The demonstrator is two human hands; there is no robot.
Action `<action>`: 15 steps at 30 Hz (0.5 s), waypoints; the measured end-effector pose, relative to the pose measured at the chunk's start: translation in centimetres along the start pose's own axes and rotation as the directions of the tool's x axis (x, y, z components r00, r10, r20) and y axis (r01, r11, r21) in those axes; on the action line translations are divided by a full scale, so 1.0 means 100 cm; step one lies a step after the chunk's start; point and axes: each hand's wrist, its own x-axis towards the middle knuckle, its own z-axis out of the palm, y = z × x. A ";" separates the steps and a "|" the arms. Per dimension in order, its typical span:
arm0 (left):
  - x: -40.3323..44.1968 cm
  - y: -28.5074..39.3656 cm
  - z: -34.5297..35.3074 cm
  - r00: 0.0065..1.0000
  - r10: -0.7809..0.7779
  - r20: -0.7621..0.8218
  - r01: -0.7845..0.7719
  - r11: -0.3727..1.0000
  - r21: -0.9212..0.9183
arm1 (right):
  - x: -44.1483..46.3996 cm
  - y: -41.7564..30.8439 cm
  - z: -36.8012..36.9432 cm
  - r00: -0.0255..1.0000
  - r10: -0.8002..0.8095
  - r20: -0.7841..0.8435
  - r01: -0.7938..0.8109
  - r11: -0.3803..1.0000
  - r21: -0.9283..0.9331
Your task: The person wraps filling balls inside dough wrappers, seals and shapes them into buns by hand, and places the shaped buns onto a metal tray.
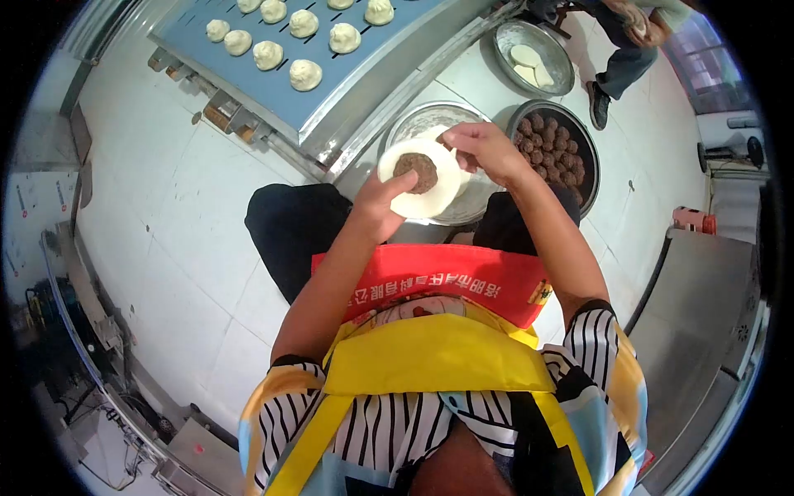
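My left hand (379, 208) holds a round, flat dough wrapper (442, 186) from below, its thumb pressed on a brown ball of filling (416, 174) in the middle. At the far right edge of the wrapper, my right hand (490, 154) has its fingers closed in a pinch on the dough. The wrapper is still spread flat around the filling. Under both hands stands a metal basin (473, 207) with pale dough inside, partly hidden by my hands. To the right, a dark-rimmed basin (590, 153) holds many filling balls (547, 145).
Several pleated buns (304, 75) sit in rows on a blue tray surface (186, 26) at upper left. Another basin (566, 83) with dough rounds (526, 56) is at upper right, near a seated person's leg (627, 70). A metal cabinet (691, 306) stands at right.
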 end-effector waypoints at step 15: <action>0.001 -0.010 -0.003 0.991 0.040 -0.124 -0.002 0.956 0.292 | -0.001 0.010 0.004 0.986 -0.069 0.154 0.066 0.997 0.027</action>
